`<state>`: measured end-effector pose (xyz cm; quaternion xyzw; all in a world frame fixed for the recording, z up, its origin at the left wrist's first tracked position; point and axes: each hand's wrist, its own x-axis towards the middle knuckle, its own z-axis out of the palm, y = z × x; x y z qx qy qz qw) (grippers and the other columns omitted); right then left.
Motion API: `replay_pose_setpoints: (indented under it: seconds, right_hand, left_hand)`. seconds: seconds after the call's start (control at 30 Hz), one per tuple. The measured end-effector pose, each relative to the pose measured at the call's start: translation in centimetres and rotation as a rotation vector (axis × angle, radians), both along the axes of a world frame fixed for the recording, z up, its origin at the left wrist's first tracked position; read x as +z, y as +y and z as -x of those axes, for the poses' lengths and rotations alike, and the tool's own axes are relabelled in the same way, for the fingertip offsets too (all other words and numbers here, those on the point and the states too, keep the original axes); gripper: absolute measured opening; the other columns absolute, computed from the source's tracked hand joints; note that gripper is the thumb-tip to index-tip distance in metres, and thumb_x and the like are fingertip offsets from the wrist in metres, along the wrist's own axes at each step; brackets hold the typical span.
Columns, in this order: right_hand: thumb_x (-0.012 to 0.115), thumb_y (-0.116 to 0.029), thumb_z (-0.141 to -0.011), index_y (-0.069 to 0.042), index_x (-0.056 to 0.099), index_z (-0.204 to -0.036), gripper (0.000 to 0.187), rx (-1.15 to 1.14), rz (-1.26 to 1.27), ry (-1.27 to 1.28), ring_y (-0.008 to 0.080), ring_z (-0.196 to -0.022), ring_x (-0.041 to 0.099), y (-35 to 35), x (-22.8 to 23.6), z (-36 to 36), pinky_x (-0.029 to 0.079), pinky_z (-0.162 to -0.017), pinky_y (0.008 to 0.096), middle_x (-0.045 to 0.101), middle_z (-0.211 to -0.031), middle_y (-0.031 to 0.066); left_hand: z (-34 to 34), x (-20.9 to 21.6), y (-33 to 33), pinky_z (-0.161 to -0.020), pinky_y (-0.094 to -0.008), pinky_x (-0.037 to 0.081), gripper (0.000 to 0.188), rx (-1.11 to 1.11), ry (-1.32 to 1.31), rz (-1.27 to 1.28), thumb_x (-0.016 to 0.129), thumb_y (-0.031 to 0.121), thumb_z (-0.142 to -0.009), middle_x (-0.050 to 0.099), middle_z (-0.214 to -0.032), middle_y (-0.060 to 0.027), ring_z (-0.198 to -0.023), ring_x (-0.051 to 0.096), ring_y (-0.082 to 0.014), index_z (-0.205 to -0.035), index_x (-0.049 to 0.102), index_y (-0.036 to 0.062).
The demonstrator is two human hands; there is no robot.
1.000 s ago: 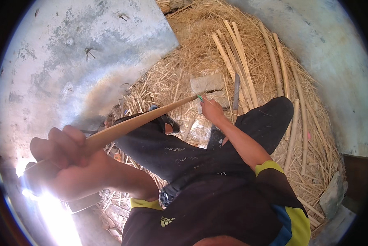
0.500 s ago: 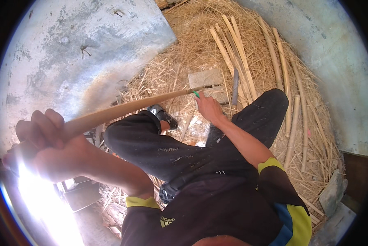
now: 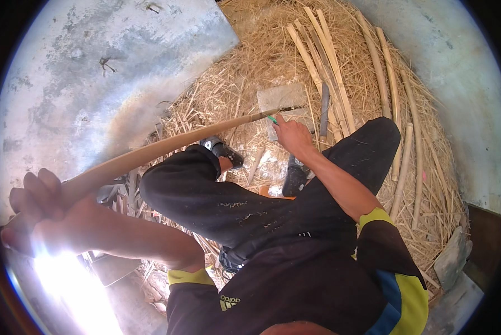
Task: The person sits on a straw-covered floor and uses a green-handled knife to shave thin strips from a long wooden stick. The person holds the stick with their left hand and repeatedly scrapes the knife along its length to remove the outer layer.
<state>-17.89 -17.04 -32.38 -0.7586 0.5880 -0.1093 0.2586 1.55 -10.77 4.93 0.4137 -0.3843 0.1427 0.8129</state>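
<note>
My left hand (image 3: pixel 52 212) is closed round the near end of a long pale wooden or bamboo strip (image 3: pixel 172 142), out at the far left. The strip slants over my bent leg, narrowing toward the middle. At its far end, my right hand (image 3: pixel 295 137) is closed on a small tool with a green handle (image 3: pixel 272 119), mostly hidden by the fingers. A thin dark, blade-like piece shows just past the strip's tip; I cannot tell whether it belongs to the tool. Below the tip lies a grey block (image 3: pixel 281 97).
Split pale strips (image 3: pixel 331 72) and a short grey stick (image 3: pixel 324 109) lie on straw (image 3: pixel 261 39) beyond my right hand. Long poles (image 3: pixel 408 162) lie at the right. A whitish slab (image 3: pixel 122 67) stands at the left, and a stone piece (image 3: pixel 453 259) at the lower right.
My left hand has shifted slightly down and left with the strip. My right hand sits a little farther right, still at the strip's far end. The whole view has shifted slightly.
</note>
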Motion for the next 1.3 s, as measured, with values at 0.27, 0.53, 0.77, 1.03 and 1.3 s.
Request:
replay_pose_setpoints:
  seconds: [0.27,0.53,0.77,1.03,1.3]
  right_hand:
    - [0.045,-0.026,-0.092,0.0,0.051,-0.103,0.028,-0.015,0.048,0.099,0.0391,-0.063,0.062,-0.8,-3.4,0.7,0.049,-0.06,0.0484,0.061,-0.067,0.0201]
    - [0.044,-0.028,-0.093,-0.002,0.049,-0.101,0.028,-0.023,-0.077,-0.142,0.0424,-0.064,0.06,0.6,1.5,-0.5,0.047,-0.059,0.0508,0.059,-0.067,0.0238]
    - [0.043,-0.025,-0.093,0.0,0.047,-0.102,0.026,-0.025,-0.045,-0.185,0.0403,-0.062,0.06,1.0,3.2,-1.1,0.048,-0.056,0.0495,0.058,-0.064,0.0223]
    - [0.043,-0.009,-0.088,0.002,0.046,-0.096,0.015,-0.04,-0.047,-0.018,0.041,-0.069,0.062,0.3,-4.6,-0.8,0.05,-0.062,0.0485,0.06,-0.075,0.0256]
    - [0.04,-0.01,-0.087,0.003,0.047,-0.104,0.022,-0.04,-0.148,0.049,0.0403,-0.081,0.062,-2.0,-7.5,-0.6,0.05,-0.07,0.0471,0.061,-0.085,0.0282]
  left_hand:
    - [-4.6,0.7,1.8,-0.041,-0.0259,0.02,0.023,-0.638,-0.093,-0.039,0.039,0.013,-0.074,0.032,-0.055,-0.0024,-0.043,0.026,-0.0114,-0.054,0.028,0.0147]
    - [-2.9,0.8,1.2,-0.04,-0.0248,0.019,0.022,-0.317,-0.086,-0.02,0.04,0.011,-0.069,0.032,-0.054,-0.0013,-0.042,0.027,-0.011,-0.05,0.029,0.0149]
    - [-4.3,0.6,2.1,-0.042,-0.0241,0.016,0.024,-0.533,-0.135,0.003,0.031,0.011,-0.077,0.023,-0.054,-0.0019,-0.042,0.019,-0.01,-0.056,0.018,0.016]
    - [-4.5,0.2,2.4,-0.042,-0.0239,0.017,0.025,-0.588,-0.171,0.04,0.029,0.016,-0.083,0.022,-0.054,-0.0018,-0.042,0.019,-0.0097,-0.059,0.021,0.0143]
    - [-4.4,0.2,2.1,-0.04,-0.0251,0.016,0.025,-0.615,-0.148,0.017,0.033,0.017,-0.081,0.023,-0.053,-0.0017,-0.04,0.02,-0.0096,-0.059,0.021,0.0147]
